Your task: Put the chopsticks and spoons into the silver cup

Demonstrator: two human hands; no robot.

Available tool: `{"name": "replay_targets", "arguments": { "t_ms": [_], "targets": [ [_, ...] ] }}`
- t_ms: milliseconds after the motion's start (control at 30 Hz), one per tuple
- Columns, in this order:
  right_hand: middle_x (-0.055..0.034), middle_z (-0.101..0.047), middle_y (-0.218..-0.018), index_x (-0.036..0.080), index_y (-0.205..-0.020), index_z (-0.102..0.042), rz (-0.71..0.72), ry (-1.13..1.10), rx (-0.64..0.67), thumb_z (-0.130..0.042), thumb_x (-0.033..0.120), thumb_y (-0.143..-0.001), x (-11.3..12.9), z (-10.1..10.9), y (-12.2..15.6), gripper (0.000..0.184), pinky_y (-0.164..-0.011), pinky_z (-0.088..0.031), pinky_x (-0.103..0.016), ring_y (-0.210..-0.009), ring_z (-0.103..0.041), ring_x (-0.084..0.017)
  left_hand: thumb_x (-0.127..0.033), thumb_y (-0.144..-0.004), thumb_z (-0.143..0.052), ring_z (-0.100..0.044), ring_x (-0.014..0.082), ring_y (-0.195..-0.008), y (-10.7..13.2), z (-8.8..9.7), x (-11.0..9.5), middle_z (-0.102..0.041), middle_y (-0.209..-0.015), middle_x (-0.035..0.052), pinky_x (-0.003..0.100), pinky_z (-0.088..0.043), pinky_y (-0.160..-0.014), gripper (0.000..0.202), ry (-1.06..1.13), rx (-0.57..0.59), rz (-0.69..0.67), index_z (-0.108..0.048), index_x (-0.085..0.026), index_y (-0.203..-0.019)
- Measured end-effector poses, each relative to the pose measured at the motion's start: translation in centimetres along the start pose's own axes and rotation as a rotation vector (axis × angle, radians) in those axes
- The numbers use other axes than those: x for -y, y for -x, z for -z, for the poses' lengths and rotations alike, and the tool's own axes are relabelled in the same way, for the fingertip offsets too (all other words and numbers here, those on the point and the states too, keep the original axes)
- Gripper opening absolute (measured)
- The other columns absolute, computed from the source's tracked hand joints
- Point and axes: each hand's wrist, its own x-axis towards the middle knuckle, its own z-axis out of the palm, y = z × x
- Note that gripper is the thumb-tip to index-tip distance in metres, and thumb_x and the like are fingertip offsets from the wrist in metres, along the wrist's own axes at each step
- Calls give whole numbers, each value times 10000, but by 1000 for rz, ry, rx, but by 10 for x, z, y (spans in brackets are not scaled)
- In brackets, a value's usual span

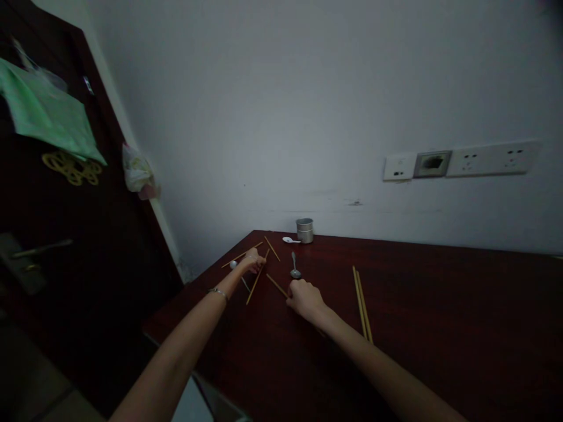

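My left hand (252,261) is closed around the upper part of a chopstick (255,287) at the left side of the dark red table. My right hand (305,298) is closed on another chopstick (277,285), whose far end sticks out to the left. A metal spoon (295,272) lies just beyond my right hand. Close to my left hand are a spoon (233,265) with a pale bowl, partly hidden by the wrist, and a chopstick (240,256). One more chopstick (272,249) lies just past the fingers.
A metal cup (305,230) stands near the wall, with a white spoon (291,240) beside it. Two chopsticks (362,305) lie side by side to the right on the table (440,305). Wall sockets (488,159) are above, and a dark door (88,234) is at the left.
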Motion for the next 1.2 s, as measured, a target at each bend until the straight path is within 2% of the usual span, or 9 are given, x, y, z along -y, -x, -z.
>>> {"name": "replay_targets", "arguments": {
  "t_ms": [133,233,367,467,567,700,867,1033,1200],
  "targets": [
    [-82,-636,-882,197,-787,-636,-34,-88,-58,-566,246,-651,-9,4,2,160,-605,-411,-263,-804,-606,-215,-123,-579,-634,-567,188,-463,8,13,-16,-494,-375,24,327,-495,-496,128,-41,17,0,-521,-96,-525],
    [-54,-645,-823,205,-754,-649,-79,-218,-108,-584,256,-628,-23,12,3,151,-592,-402,-239,-766,-604,-190,-167,-626,-616,-575,151,-491,18,23,-33,-535,-439,21,291,-506,-536,116,38,72,-49,-537,-93,-585],
    [-30,-633,-664,159,-709,-655,-106,-522,-162,-577,223,-628,-48,30,4,129,-507,-397,-191,-620,-583,-134,-186,-673,-582,-589,132,-526,37,28,-61,-588,-523,39,258,-509,-568,112,183,182,-132,-554,-86,-630],
    [-9,-588,-555,123,-732,-632,-178,-793,-175,-547,202,-663,-68,48,11,135,-415,-393,-170,-468,-519,-87,-174,-703,-551,-607,140,-556,50,20,-83,-624,-579,62,246,-505,-569,101,302,299,-184,-573,-84,-664],
    [-25,-608,-589,117,-713,-618,-227,-994,-220,-547,193,-677,-87,64,22,110,-394,-408,-160,-458,-512,-73,-162,-715,-542,-621,153,-579,61,0,-106,-643,-611,85,245,-502,-573,100,396,415,-231,-579,-82,-667],
    [-69,-655,-752,124,-783,-618,-291,-1227,-294,-592,232,-681,-111,75,40,151,-417,-427,-155,-505,-535,-67,-173,-693,-594,-632,161,-602,76,-39,-134,-654,-653,95,233,-494,-555,87,519,544,-289,-574,-90,-677],
    [-54,-645,-756,130,-860,-616,-348,-1341,-354,-657,215,-646,-134,77,59,234,-497,-456,-175,-574,-568,-82,-161,-663,-637,-632,162,-601,106,-91,-153,-656,-684,103,250,-501,-567,108,739,666,-354,-581,-84,-715],
    [-26,-617,-665,122,-841,-615,-416,-1380,-379,-650,193,-661,-145,72,69,197,-502,-456,-182,-560,-567,-81,-106,-647,-637,-625,151,-588,136,-133,-155,-649,-659,95,268,-509,-598,110,893,671,-285,-589,-74,-739],
    [-6,-591,-600,117,-830,-604,-441,-1396,-416,-631,160,-675,-149,63,71,164,-491,-468,-200,-513,-548,-76,-96,-606,-671,-627,156,-611,150,-152,-153,-648,-662,79,286,-506,-613,144,943,624,-218,-583,-90,-719]
  ]
}}
